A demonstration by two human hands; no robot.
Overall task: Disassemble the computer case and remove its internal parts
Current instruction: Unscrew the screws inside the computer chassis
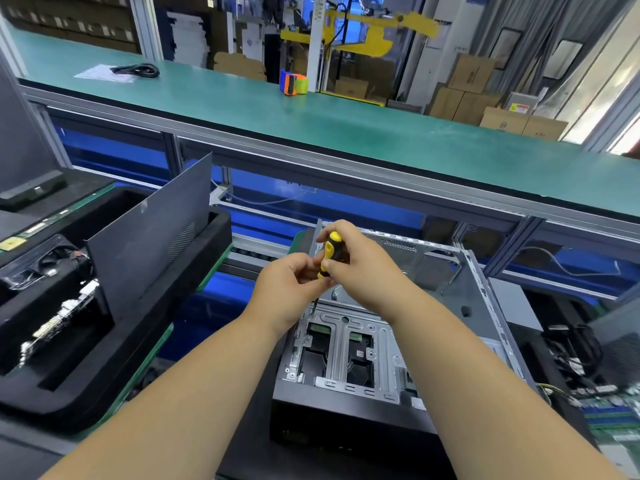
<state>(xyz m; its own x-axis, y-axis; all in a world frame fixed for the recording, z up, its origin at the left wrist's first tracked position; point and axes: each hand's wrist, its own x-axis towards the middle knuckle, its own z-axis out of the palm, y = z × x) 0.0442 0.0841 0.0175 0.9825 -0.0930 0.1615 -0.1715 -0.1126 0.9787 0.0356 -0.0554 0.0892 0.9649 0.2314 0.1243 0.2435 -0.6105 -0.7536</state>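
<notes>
An open computer case point(485, 306) lies on its side in front of me, its metal interior showing. A silver drive cage point(346, 344) sits in its near part. A yellow-and-black screwdriver point(331, 249) stands nearly upright over the cage's far left corner, its tip at a screw there. My right hand point(363, 268) grips the handle from the top and right. My left hand point(291, 289) pinches the lower end of the handle.
A dark side panel point(152, 237) leans in a black foam tray point(104, 358) at left, which holds removed parts. A green circuit board point(609, 407) and cables lie at right. A green bench point(311, 119) runs behind, with an orange tape dispenser point(292, 83) and a black cable point(136, 70).
</notes>
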